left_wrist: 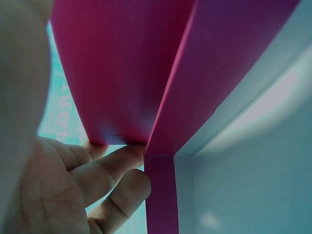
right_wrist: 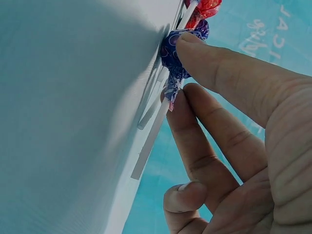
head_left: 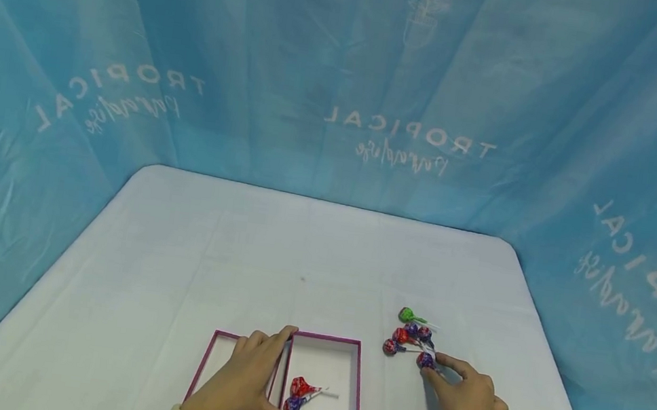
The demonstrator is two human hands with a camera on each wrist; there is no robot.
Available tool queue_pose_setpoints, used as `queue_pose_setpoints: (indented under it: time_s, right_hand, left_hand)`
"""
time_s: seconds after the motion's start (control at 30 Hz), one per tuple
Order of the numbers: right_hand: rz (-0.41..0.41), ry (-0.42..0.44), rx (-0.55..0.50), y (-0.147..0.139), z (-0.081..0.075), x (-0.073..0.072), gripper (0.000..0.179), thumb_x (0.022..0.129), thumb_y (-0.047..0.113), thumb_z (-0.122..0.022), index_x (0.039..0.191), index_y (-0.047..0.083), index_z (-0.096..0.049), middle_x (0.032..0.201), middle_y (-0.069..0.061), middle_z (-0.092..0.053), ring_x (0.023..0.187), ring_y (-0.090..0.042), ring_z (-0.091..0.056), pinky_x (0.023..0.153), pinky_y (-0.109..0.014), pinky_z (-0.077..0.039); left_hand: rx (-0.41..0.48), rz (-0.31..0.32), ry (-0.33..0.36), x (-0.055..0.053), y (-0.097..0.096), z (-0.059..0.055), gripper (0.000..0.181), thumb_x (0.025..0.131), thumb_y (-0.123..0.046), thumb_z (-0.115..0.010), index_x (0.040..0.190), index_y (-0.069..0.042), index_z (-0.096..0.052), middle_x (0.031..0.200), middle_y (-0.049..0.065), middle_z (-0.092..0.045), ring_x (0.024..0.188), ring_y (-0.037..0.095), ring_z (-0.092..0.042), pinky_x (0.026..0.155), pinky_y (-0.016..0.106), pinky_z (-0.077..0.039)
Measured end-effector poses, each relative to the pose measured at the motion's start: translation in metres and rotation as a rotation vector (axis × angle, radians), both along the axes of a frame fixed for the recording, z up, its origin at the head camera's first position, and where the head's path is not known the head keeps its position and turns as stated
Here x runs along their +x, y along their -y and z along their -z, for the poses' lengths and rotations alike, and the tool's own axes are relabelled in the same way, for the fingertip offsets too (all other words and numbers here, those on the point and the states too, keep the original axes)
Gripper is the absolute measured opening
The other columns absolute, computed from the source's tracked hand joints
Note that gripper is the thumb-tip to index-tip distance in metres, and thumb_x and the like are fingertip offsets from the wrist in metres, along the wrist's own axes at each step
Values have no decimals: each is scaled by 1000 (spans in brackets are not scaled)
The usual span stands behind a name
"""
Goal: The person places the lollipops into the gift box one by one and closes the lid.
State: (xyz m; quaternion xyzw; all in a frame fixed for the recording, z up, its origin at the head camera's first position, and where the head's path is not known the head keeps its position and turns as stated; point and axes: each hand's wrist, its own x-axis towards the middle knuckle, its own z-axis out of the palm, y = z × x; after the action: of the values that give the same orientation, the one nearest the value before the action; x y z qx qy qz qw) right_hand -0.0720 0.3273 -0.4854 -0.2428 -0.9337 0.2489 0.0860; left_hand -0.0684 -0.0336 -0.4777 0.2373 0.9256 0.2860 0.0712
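My left hand [head_left: 245, 383] lies along the left side of an open box [head_left: 360, 380] with magenta edges and a white inside. The thumb is at its front corner and the fingertips [left_wrist: 134, 185] touch its far corner. A red lollipop [head_left: 303, 386] and a purple lollipop [head_left: 293, 404] lie in the box, at its front left. Over to the right, my right hand [head_left: 465, 396] pinches a purple-wrapped lollipop [right_wrist: 171, 51] between thumb and fingers at the near end of a small pile. The white stick points down in the right wrist view.
Beside the pinched lollipop lie a green lollipop [head_left: 406, 315], a red one [head_left: 400, 335] and several darker ones. A second magenta-edged tray, perhaps the lid [head_left: 205, 361], lies partly under my left hand. Blue printed curtains [head_left: 346, 63] hang behind the white table [head_left: 225, 240].
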Motion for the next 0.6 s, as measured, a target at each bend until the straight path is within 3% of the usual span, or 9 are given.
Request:
queue_pose_setpoints:
  time_s: [0.27,0.6]
  right_hand:
    - [-17,-55,-36,2,-4,-3,33,75,21,-87,104,9,-79,101,-24,-72,96,-38,-50,77,-59,-15]
    - [-24,7,-17,4,-3,-1,36,74,25,-88,105,10,-79,110,-25,-71,100,-41,-53,77,-57,-20]
  left_hand:
    - [12,-2,9,-2,-1,-2,134,53,-69,-88,156,-9,-29,115,0,-56,104,17,-42,84,41,-32]
    - [4,-11,27,-1,-1,-3,134,52,-68,-89,156,-8,-29,116,1,-56,105,17,-42,86,41,-32]
